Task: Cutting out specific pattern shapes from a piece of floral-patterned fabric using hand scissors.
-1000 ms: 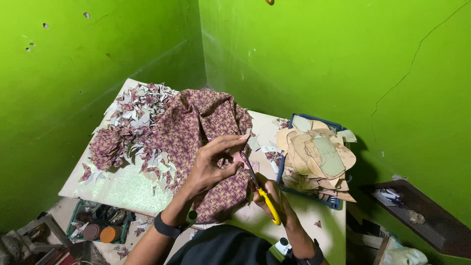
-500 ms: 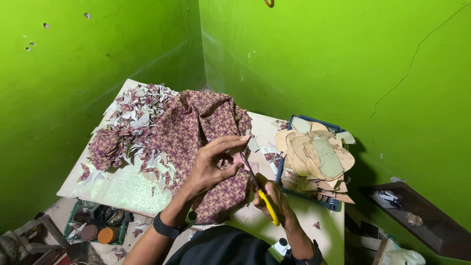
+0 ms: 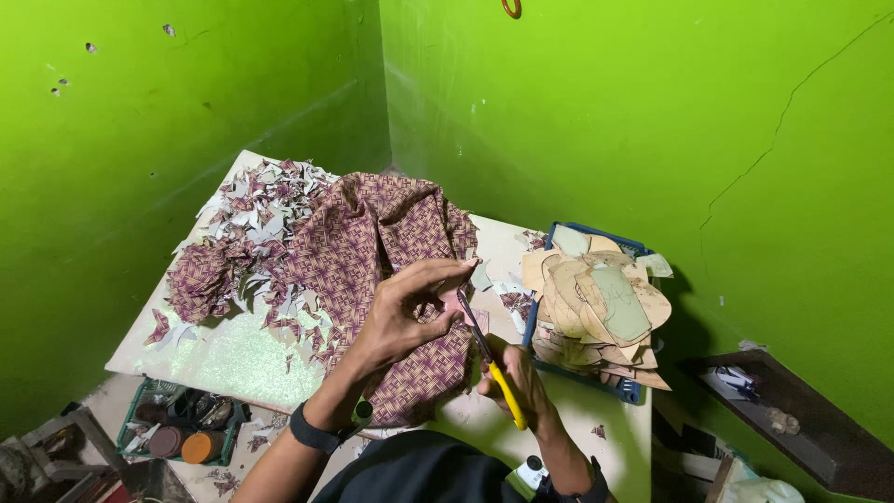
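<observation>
A maroon patterned cloth (image 3: 372, 251) lies bunched on a pale table (image 3: 214, 359). My left hand (image 3: 405, 312) pinches a small pink piece of it between thumb and fingers, just over the cloth's near edge. My right hand (image 3: 521, 382) grips yellow-handled scissors (image 3: 489, 359), whose blades point up to the pinched piece. A black band circles my left wrist.
A heap of cloth scraps (image 3: 242, 233) covers the table's far left. A blue tray (image 3: 582, 326) stacked with tan cardboard sole patterns sits at right. A green crate (image 3: 177, 433) with jars stands on the floor at lower left. A dark shelf (image 3: 801, 424) juts from the green wall at right.
Both hands stay at the cloth's edge with the scissors at the pinched piece. The view has shifted slightly; nothing else has visibly moved.
</observation>
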